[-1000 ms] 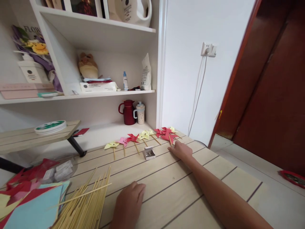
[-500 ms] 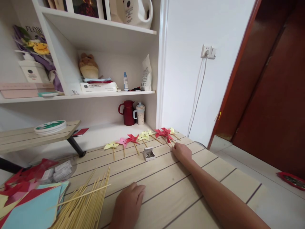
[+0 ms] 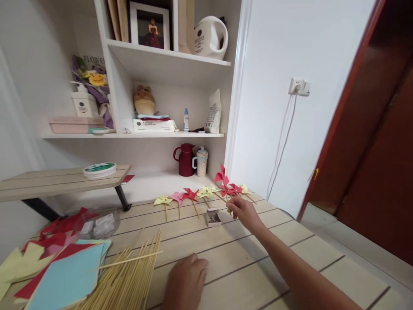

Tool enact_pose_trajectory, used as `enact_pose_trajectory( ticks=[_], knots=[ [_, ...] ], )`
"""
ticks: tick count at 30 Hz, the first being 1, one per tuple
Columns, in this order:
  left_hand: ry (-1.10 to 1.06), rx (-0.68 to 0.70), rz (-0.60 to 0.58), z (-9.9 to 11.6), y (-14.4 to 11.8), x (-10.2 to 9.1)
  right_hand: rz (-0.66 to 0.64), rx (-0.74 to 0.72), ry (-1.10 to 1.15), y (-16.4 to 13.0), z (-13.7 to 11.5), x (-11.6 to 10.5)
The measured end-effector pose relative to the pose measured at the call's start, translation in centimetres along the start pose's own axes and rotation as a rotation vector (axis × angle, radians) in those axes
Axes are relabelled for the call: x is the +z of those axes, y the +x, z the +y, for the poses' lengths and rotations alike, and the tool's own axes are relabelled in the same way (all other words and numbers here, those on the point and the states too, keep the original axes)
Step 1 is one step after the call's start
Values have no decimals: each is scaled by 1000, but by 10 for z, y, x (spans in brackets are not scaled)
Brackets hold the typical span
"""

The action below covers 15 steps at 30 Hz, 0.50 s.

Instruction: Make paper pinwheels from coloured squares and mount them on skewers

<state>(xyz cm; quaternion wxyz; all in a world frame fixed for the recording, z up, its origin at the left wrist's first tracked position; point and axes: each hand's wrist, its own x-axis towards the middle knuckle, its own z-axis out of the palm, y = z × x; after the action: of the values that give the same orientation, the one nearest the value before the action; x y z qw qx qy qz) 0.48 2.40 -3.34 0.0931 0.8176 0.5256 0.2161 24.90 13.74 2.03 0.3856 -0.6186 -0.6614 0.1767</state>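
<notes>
My right hand (image 3: 243, 213) pinches the stick of a red paper pinwheel (image 3: 222, 175) and holds it upright above the far side of the wooden table (image 3: 245, 262). A row of several yellow, pink and red pinwheels (image 3: 190, 196) lies flat along the table's far edge, just left of and behind that hand. A small open box of pins (image 3: 213, 218) sits close to the left of my right hand. My left hand (image 3: 187, 282) rests flat on the table near the front, beside a pile of bamboo skewers (image 3: 127, 275).
Coloured paper sheets (image 3: 61, 280) and red cut pieces lie at the front left, with small packets (image 3: 97, 226) behind them. A low wooden riser (image 3: 58, 181) carries a round tape roll. Shelves hold a red jug (image 3: 185, 159), a cup, a kettle and boxes. A red door stands right.
My right hand has lifted one red pinwheel off the table row and now holds it upright. The camera has swung a little right and down. My left hand has stayed put.
</notes>
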Motion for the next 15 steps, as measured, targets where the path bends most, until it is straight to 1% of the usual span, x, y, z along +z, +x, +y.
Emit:
enact_pose_trajectory(
  ticks=[3, 5, 11, 13, 15],
  knots=[
    [15, -10, -21, 4, -2, -2, -99, -14, 13, -5, -23, 12],
    [27, 5, -45, 6, -3, -4, -180, -11, 6, -6, -38, 25],
    [38, 9, -74, 6, -5, -7, -405, 32, -112, 6, -75, 78],
    [22, 5, -74, 6, -5, -7, -444, 52, -186, 14, -83, 93],
    [7, 2, -78, 7, -5, -8, -436, 65, -266, 22, -90, 106]
  ],
)
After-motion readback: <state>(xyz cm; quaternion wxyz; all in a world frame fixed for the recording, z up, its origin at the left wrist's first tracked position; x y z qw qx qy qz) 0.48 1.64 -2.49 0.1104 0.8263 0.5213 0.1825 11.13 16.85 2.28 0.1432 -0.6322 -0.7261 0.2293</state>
